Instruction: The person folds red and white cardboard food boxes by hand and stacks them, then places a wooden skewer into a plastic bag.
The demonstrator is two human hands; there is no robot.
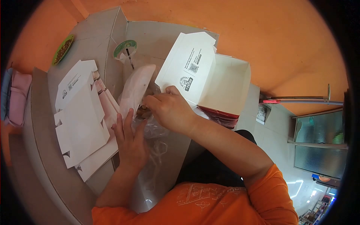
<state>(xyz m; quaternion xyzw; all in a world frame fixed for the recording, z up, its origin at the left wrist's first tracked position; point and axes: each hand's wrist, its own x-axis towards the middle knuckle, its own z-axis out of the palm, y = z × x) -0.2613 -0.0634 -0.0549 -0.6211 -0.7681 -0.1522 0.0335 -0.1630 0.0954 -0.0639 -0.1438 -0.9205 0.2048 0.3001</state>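
Note:
My left hand (131, 144) has its fingers stretched out and apart, with the fingertips at the lower edge of a pale paper wrapper (135, 85). My right hand (173, 112) is closed, its fingers bent in a pinch by the wrapper's open side; what they grip is hidden. Between both hands some brown food (142, 111) partly shows. Clear plastic (154, 129) lies crumpled beneath the hands. Just beyond my right hand stands an open white printed food box (228, 84), its lid folded back to the left.
Flat white cartons (82, 131) lie stacked on the left of the tiled counter. A lidded cup with a dark straw (129, 58) stands at the back. Far left are a green dish (63, 49) and a pink pouch (18, 97). Folded red-edged boxes (221, 118) sit under the open box.

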